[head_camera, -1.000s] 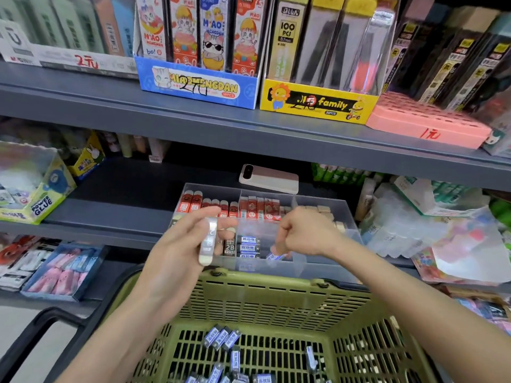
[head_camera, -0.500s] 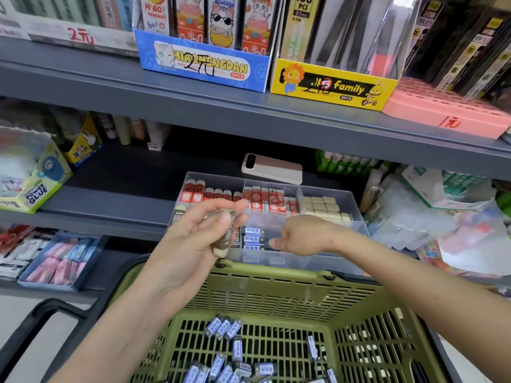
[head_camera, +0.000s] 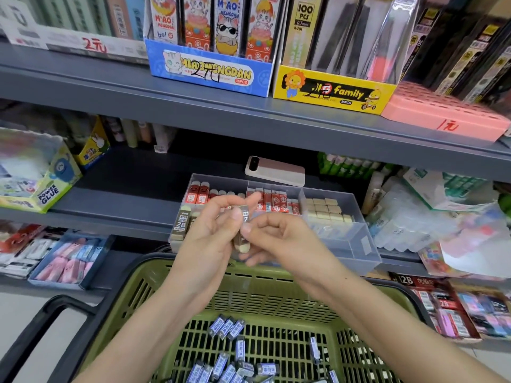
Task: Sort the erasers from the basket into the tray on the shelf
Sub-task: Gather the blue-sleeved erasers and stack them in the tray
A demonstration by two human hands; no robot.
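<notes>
My left hand (head_camera: 213, 230) holds a brown-sleeved 2B eraser (head_camera: 241, 239) upright between thumb and fingers, just in front of the clear divided tray (head_camera: 356, 241) on the shelf. My right hand (head_camera: 279, 239) has come up against it and pinches the same eraser from the right. The tray holds red erasers at the back, beige ones on the right and brown 2B erasers (head_camera: 181, 222) at the left. Below my arms is the green basket (head_camera: 265, 294) with several blue-sleeved erasers (head_camera: 226, 326) on its bottom.
A pink phone (head_camera: 275, 171) lies behind the tray. Display boxes stand on the upper shelf (head_camera: 249, 117). A Power Glue box (head_camera: 41, 178) is at the left, plastic-wrapped packs (head_camera: 414, 219) at the right. The basket's black handle (head_camera: 38, 330) lies at lower left.
My right hand left the tray's front compartment and moved left to meet my left hand, now pinching the eraser held there. The camera tilted slightly.
</notes>
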